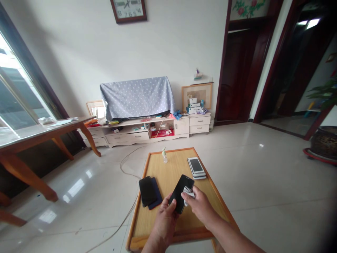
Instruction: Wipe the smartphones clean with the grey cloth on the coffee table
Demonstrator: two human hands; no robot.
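Note:
A black smartphone point(180, 191) is tilted above the wooden table point(168, 172), its lower end gripped by my left hand point(167, 214) with the thumb on the glass. My right hand point(198, 203) pinches a crumpled whitish cloth point(188, 194) and holds it against the right side of the phone's screen. To the left, a black phone point(146, 191) lies partly over a dark blue one point(157, 196). Beyond my right hand rests a stack of white phones point(196, 167). Near the table's far edge stands a small clear pump bottle point(164, 155) with a pale green top.
A low white cabinet point(181, 127) runs along the far wall, bearing something under a blue dotted cloth point(137, 98). A wooden table point(79, 123) with curved legs stands at left. One pale cable point(122, 165) trails over the floor. A potted plant point(325, 140) sits at right.

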